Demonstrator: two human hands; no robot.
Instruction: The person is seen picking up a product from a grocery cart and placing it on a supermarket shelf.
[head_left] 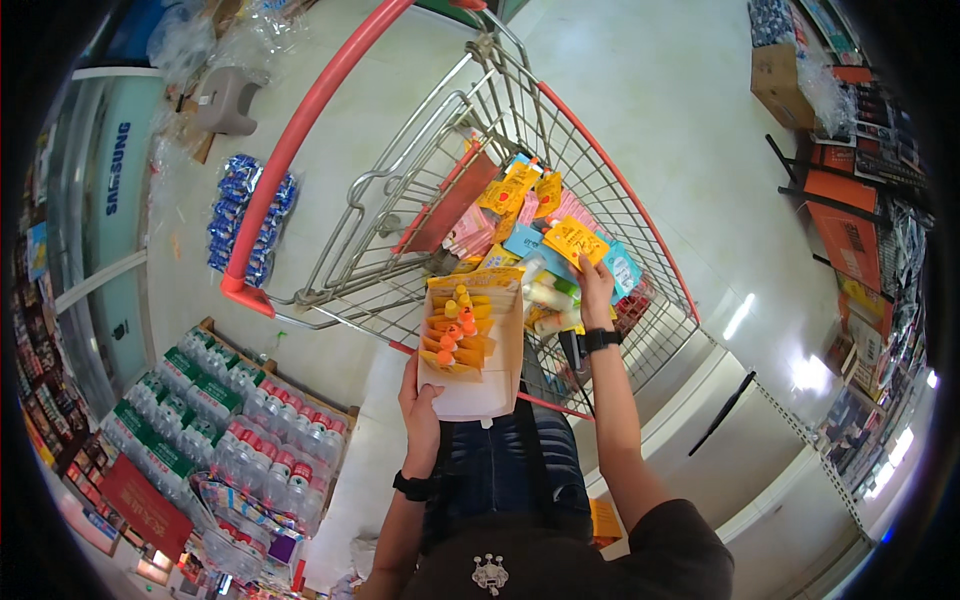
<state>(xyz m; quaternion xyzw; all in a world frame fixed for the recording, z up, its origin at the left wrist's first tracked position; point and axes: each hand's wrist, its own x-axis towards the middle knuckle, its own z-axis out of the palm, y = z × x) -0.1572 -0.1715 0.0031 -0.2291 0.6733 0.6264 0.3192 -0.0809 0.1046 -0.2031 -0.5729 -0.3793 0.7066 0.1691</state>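
Observation:
My left hand (421, 412) grips the lower left edge of an open cardboard box (478, 400), thumb over its rim. Inside the box, several orange and yellow spouted pouches (458, 338) stand in a row with their caps up; its near end is bare. Between the fingers of my right hand (596, 285) is a yellow pouch (574, 240), held over the shopping cart (640, 205). Below it in the cart lies a heap of yellow packets (512, 190), pink packets (470, 235), light blue packets (622, 268) and pale bottles (548, 296).
The cart's red handle (310, 110) arches at the upper left. Wrapped water bottles (250, 420) are stacked at the lower left, with a blue multipack (250, 220) on the floor beyond. White shelves (680, 420) stand at the right, and a brown carton (782, 85) is farther back.

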